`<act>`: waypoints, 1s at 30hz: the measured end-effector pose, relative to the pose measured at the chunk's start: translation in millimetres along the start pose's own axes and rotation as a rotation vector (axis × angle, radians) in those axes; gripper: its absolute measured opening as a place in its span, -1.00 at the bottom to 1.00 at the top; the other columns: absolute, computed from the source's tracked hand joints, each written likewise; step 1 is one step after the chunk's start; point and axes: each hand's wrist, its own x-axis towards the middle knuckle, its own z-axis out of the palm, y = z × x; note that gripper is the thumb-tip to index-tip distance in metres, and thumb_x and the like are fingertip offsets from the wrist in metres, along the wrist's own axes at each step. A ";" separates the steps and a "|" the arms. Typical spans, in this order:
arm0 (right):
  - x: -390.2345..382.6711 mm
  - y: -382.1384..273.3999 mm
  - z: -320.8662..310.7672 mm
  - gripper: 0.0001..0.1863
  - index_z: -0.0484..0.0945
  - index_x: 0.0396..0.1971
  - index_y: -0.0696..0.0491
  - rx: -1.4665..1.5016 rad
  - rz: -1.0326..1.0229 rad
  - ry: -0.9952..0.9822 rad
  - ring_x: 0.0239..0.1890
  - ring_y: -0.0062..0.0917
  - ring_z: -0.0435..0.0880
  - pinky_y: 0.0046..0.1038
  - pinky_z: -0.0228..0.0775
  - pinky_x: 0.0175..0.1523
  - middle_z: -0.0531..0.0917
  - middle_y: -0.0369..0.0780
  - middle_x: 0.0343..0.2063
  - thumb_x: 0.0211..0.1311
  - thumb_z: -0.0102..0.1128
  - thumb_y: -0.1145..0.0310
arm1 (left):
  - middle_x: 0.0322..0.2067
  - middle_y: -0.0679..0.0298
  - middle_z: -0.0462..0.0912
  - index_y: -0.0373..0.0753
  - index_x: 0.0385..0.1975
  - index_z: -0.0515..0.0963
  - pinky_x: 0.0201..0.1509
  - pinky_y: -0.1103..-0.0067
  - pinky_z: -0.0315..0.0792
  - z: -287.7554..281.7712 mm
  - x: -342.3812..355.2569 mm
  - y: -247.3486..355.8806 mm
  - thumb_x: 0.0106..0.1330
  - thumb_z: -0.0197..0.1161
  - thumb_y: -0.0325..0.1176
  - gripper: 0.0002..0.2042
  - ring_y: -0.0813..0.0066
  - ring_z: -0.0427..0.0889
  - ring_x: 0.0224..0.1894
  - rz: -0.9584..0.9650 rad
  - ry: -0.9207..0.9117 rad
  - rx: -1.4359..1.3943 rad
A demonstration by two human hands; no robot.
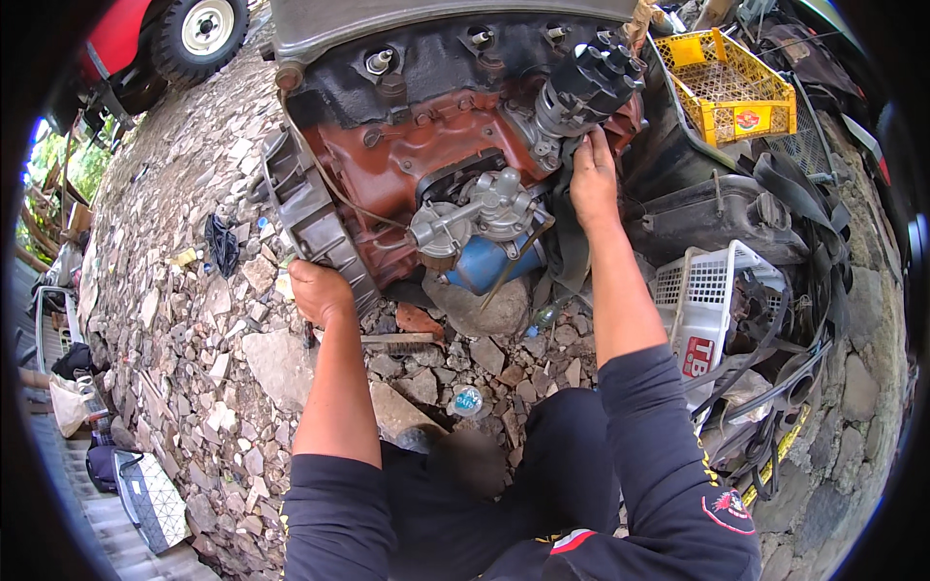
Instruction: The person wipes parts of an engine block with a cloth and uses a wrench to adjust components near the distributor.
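A rust-red engine block (373,174) with a black upper part and a grey cover stands in front of me. My left hand (322,291) is closed at the lower rim of the grey bell housing (305,208), its fingertips partly hidden. My right hand (593,184) reaches up the engine's right side. Its fingers are bent against the lower end of the black distributor (586,92); what lies under them is partly hidden. Between my hands are a grey metal fuel pump (475,215) and a blue oil filter (494,261). Spark plugs (379,62) stick out along the top.
Broken stones (213,387) cover the ground, with a wooden stick (392,338) and a clear plastic cup (467,401) near my knees. On the right are a yellow crate (722,92), a black tank-like part (712,218) and a white basket (702,310). A red vehicle's wheel (203,34) stands far left.
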 end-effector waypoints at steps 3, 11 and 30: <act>-25.2 6.9 12.7 -0.58 0.30 0.14 0.18 -0.058 -0.103 0.097 0.10 -0.27 0.45 -0.47 0.19 0.19 0.48 0.01 0.03 0.38 -0.20 0.30 | -0.14 -0.17 0.54 -0.31 -0.16 0.53 0.05 0.13 0.25 -2.6 -3.0 2.4 0.29 -0.45 0.03 -0.38 -0.25 0.43 -0.05 0.005 -0.006 -0.012; -43.1 8.9 25.7 -0.52 0.32 0.12 0.29 0.199 0.009 0.137 0.18 -0.40 0.40 -0.52 0.11 0.26 0.46 0.00 0.09 0.34 -0.03 0.27 | -0.15 -0.21 0.54 -0.39 -0.18 0.54 0.05 0.12 0.27 4.5 2.5 -2.9 0.31 -0.45 0.06 -0.33 -0.25 0.45 -0.07 0.073 0.061 0.003; -49.6 12.7 4.2 -0.81 0.39 -0.27 0.17 0.098 0.252 0.036 -0.23 0.03 0.51 -0.31 0.35 -0.15 0.52 0.09 -0.41 0.22 0.00 0.35 | -0.15 -0.37 0.48 -0.55 -0.21 0.47 0.02 0.11 0.30 6.2 24.1 -9.6 0.31 -0.46 -0.02 -0.34 -0.31 0.45 -0.08 0.073 0.070 -0.042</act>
